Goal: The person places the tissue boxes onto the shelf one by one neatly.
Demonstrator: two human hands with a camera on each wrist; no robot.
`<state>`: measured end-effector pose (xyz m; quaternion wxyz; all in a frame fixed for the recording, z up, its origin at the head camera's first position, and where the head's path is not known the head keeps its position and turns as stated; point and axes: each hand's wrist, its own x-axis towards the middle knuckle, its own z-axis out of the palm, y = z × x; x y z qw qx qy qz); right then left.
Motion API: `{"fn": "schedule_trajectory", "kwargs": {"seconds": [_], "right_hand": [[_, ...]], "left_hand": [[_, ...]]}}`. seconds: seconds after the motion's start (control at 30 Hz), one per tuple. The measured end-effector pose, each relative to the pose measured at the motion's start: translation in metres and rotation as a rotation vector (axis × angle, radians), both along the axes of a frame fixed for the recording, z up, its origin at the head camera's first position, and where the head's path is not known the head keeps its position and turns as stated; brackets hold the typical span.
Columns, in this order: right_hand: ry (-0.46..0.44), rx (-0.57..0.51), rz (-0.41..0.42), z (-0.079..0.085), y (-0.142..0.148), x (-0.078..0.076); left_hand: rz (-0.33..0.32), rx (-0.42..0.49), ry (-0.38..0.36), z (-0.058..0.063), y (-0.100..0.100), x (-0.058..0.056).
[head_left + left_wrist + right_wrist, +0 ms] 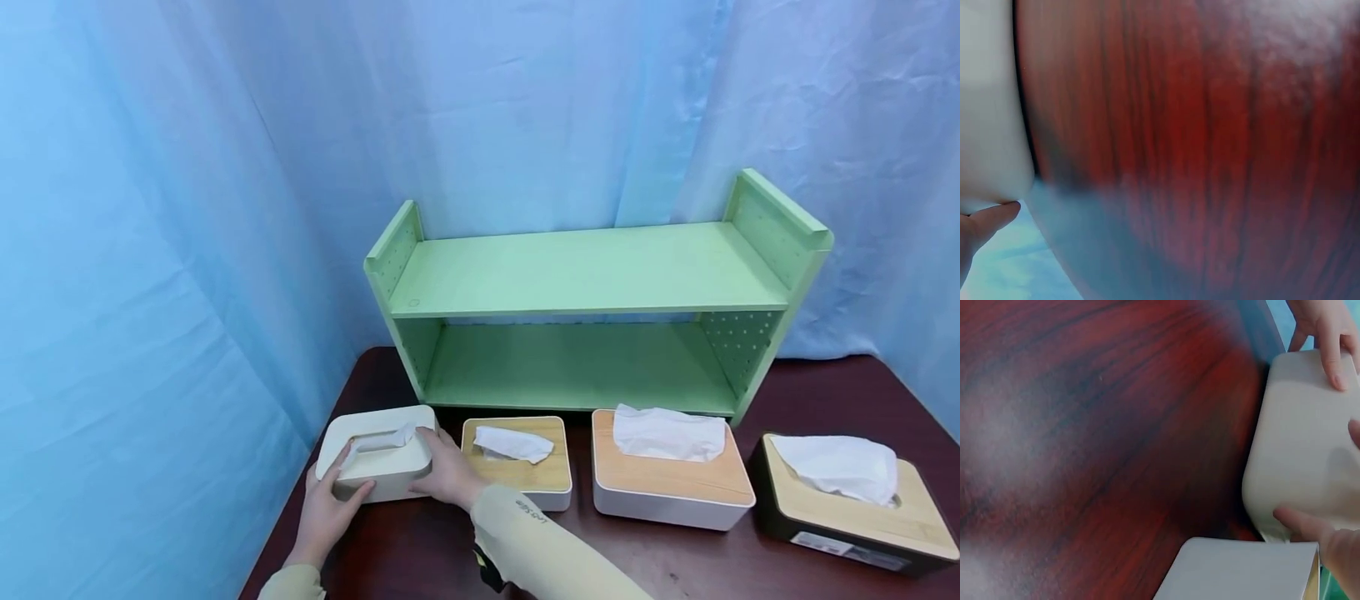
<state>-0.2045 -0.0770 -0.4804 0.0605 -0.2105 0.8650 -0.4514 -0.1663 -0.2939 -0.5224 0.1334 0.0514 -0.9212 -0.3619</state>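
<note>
A white tissue box (pixel 390 485) with a tissue showing in its top slot stands at the left of the table. My left hand (pixel 324 510) grips its left end, thumb across the front wall. At the right end, my right hand (pixel 452 477) holds the box with thumb in front and a finger on the top edge. Seen from the right wrist, the white tissue box (pixel 1300 444) has both hands on it. The left wrist view catches only one side of the white tissue box (pixel 991 100) and a fingertip; the remaining fingers are hidden there.
Beside my right hand sits a small wood-topped tissue box (pixel 517 477). Farther right are a larger wood-topped box (pixel 667 483) and a black-sided box (pixel 847 525). Behind them stands a green two-level shelf (pixel 592 271) on the dark red table (pixel 420 550). Blue curtains (pixel 187 250) surround it.
</note>
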Motion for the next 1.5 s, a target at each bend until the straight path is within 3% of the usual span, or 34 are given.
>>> {"fn": "schedule_trajectory", "kwargs": {"seconds": [0.27,0.5,0.87,1.03,1.27,1.5], "right_hand": [[0.052,-0.017,-0.079,-0.003,-0.001,0.005],[0.075,-0.014,-0.104,0.0,-0.001,0.011],[0.166,-0.076,-0.198,0.02,-0.003,0.012],[0.193,-0.145,-0.217,0.028,0.002,0.015],[0.226,-0.157,-0.286,0.041,0.015,0.017],[0.235,-0.222,-0.286,0.058,0.03,0.023]], "left_hand": [[0.002,0.032,-0.039,0.002,0.004,0.003],[-0.003,0.023,-0.02,0.003,0.003,0.006],[-0.054,0.001,0.089,0.044,0.006,0.006],[-0.071,-0.013,0.178,0.063,0.01,0.009],[-0.073,-0.059,0.271,0.079,0.024,0.014],[-0.08,-0.058,0.34,0.094,0.041,0.019]]}}
